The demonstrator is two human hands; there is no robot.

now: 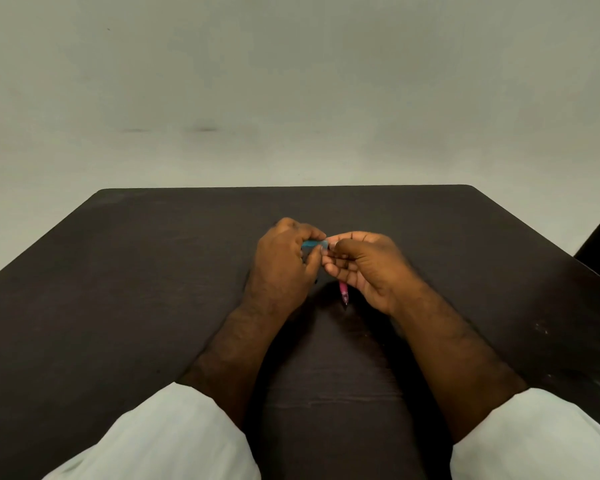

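Blue piece (313, 243) may slip from the pinch

The left hand (284, 261) pinches it just beyond the pink pen (344, 293), which the right hand (361, 268) holds in a curled grip above the surface (118, 306); a crooked push could pop it loose.

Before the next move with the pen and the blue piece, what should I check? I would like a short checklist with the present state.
1. Left hand grips the blue piece: ok.
2. Right hand holds the pen: ok.
3. Pen tip free, sticking out below the right hand: ok.
4. Blue piece lined up with the pen's upper end: cannot tell, fingers hide it.
5. Both hands close together above the table: ok.
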